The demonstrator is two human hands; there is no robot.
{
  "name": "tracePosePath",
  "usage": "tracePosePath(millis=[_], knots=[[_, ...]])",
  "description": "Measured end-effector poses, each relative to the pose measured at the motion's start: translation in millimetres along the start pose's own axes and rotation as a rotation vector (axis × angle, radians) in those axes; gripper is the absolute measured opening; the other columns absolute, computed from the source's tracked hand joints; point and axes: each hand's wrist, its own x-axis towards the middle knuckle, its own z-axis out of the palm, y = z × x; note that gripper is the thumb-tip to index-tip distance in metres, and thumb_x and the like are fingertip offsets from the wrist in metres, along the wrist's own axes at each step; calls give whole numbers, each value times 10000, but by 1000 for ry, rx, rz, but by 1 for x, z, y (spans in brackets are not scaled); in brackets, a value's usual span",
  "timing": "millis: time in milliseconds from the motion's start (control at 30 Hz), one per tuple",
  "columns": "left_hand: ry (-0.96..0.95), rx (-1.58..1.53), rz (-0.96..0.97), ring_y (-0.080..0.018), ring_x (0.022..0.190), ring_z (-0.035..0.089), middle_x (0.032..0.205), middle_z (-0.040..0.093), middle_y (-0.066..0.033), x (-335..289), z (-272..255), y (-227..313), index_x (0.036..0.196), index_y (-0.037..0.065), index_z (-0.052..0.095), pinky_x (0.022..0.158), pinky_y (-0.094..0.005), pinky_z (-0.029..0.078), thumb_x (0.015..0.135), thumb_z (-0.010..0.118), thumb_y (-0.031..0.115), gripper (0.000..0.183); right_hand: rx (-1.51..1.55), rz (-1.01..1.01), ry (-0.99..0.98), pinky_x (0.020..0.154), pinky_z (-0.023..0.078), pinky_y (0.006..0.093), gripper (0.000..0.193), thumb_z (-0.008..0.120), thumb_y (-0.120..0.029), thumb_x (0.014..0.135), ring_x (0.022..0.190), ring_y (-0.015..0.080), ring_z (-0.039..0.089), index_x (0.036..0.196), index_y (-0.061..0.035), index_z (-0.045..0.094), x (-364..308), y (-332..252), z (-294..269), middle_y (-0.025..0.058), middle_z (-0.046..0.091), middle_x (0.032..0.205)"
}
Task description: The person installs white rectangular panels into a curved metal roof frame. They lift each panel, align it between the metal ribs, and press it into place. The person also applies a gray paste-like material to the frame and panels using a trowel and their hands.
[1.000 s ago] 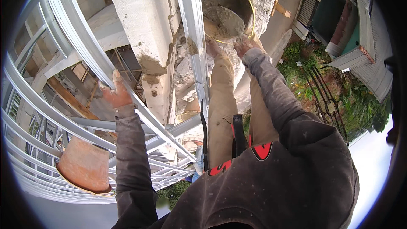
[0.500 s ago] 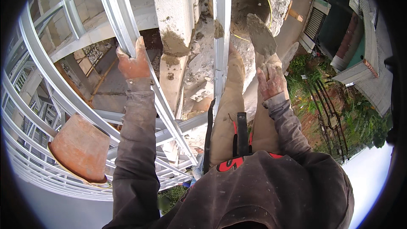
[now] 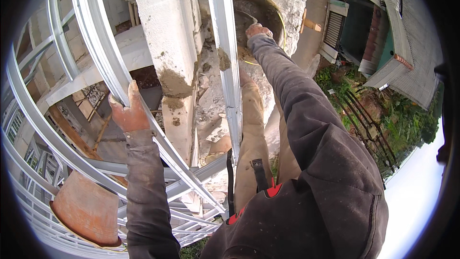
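Observation:
My left hand point(image 3: 130, 109) is wrapped round a silver metal channel point(image 3: 98, 33) of the frame on the left, thumb up along its edge. My right arm reaches far forward, and my right hand point(image 3: 259, 30) is closed on the handle of a trowel point(image 3: 247, 15). Its blade dips into grey wet mortar inside a round bucket point(image 3: 279, 13), so most of the blade is hidden. A yellow cord or handle runs along the bucket's side. Between my hands stands another upright metal channel point(image 3: 225, 62) with a smear of mortar on it.
A pale concrete post point(image 3: 165, 24) with a wet mortar patch point(image 3: 176, 82) rises left of the upright channel. An orange-brown bucket point(image 3: 86, 208) hangs among the metal bars at lower left. Off to the right, the ground drops to plants point(image 3: 407, 120) and a roofed building point(image 3: 407, 62).
My right hand has moved forward from near my knees into the bucket, taking the trowel down into the mortar. The left hand keeps its hold on the channel; the view has shifted right.

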Motion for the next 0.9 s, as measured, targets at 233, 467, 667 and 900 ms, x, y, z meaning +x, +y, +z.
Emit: tracePosePath(millis=[233,467,667,900], knots=[[-20,269,3,-214,813,633,919,657,-162,-4,-5,16,1027,-59,558,746,-323,487,817,710,272,421,320,-303,-144,797,482,360,278,519,-314,882,946,210,585,1078,-152,631,-8,44,51,63,616,1055],[4,310,27,-289,763,664,843,666,-192,-3,-7,14,1027,-52,552,691,-360,504,790,726,335,486,680,-248,-179,642,476,281,269,631,-231,818,713,156,588,1008,-41,643,-114,138,32,53,639,851],[-33,307,-10,-401,720,645,769,641,-248,-4,-7,18,1030,-47,496,634,-426,530,761,721,382,554,568,-726,605,732,505,344,345,663,-130,779,824,258,634,1057,66,605,-290,129,-21,181,635,922],[-48,338,-82,-408,747,644,785,640,-257,-2,-7,16,1051,-74,490,667,-435,532,775,674,485,650,165,-994,755,632,524,410,374,686,-139,763,795,370,618,1093,2,582,-344,34,-12,220,603,980]])
